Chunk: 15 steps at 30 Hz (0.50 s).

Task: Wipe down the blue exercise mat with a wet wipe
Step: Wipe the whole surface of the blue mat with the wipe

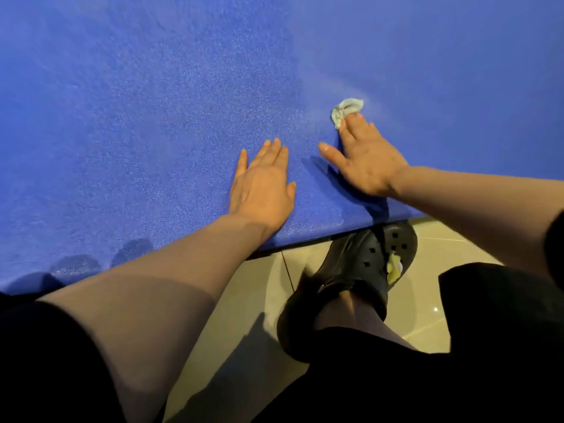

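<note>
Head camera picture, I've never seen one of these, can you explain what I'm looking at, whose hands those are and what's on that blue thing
This is a single picture from a camera worn on a person's head, looking forward and down, so the arms reaching in from below belong to the wearer. There is no machine here. The big blue surface is an exercise mat lying on a pale tiled floor. The left hand rests flat and open on the mat near its edge. The right hand presses a crumpled wet wipe against the mat with straight fingers; most of the wipe pokes out beyond the fingertips. Below the mat's edge you see the person's foot in a black clog.
</note>
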Each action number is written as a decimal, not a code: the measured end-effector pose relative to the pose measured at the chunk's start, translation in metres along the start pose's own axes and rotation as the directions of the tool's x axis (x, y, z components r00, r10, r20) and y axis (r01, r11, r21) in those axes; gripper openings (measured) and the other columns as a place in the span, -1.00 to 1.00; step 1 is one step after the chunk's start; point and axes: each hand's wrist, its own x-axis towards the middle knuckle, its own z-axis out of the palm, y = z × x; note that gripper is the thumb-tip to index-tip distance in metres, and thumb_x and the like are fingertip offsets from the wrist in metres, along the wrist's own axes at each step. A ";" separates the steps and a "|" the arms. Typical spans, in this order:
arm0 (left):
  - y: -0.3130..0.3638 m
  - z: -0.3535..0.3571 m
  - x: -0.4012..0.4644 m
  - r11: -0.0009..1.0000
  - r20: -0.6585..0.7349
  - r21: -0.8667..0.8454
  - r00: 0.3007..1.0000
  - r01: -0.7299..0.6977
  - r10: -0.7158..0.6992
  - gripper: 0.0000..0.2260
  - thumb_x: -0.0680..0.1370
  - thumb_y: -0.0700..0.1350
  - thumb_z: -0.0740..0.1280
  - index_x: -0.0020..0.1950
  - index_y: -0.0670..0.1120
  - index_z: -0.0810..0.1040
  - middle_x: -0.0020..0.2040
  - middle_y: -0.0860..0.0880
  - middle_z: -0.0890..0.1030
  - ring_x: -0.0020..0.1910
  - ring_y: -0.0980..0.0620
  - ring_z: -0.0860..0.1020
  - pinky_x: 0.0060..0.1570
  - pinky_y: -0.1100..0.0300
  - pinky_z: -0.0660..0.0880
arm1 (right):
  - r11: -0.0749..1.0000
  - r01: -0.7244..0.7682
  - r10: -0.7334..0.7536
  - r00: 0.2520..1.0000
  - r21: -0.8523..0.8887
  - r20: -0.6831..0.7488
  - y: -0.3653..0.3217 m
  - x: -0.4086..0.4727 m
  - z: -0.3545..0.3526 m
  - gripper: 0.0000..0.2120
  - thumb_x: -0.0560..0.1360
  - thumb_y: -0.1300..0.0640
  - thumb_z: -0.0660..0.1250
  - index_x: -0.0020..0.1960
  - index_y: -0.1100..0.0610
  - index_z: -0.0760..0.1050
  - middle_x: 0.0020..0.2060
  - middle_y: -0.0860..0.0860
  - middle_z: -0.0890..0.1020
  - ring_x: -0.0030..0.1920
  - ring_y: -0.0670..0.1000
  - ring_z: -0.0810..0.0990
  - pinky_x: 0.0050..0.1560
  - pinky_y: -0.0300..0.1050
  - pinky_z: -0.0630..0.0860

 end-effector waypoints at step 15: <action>-0.009 -0.012 0.047 1.000 -0.051 -0.006 0.999 -0.012 0.011 -0.37 0.62 -0.01 0.23 0.59 -0.11 0.01 0.60 -0.04 -0.04 0.57 0.05 -0.07 0.50 -0.01 -0.21 | 0.969 0.223 -0.224 0.974 0.102 -0.002 -0.017 -0.014 0.003 -0.13 0.50 -0.35 -0.23 0.55 0.27 0.04 0.55 0.13 0.09 0.55 0.11 0.03 0.51 -0.15 -0.16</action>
